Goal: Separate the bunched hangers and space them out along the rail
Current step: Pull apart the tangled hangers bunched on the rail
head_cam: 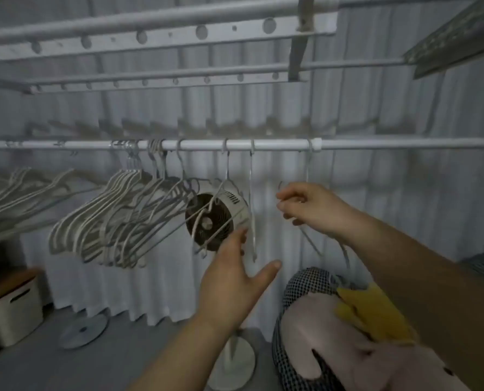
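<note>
A white rail point(376, 144) runs across the view. A tight bunch of white hangers point(99, 221) hangs left of centre, with another loose bunch point(17, 198) at the far left. Three hangers hang apart to the right: one in front of the fan point(226, 176), one thin one point(251, 210), and the rightmost hanger point(308, 170). My right hand point(311, 206) grips the rightmost hanger at its shoulder. My left hand point(235, 280) is spread, fingers straight, with fingertips near the hanger in front of the fan.
A small round fan point(215, 221) on a white stand point(235, 359) sits behind the hangers. A checkered basket point(305, 289) with pink and yellow cloth stands at lower right. A white storage box point(12, 314) is at lower left. Drying racks point(156, 35) hang overhead.
</note>
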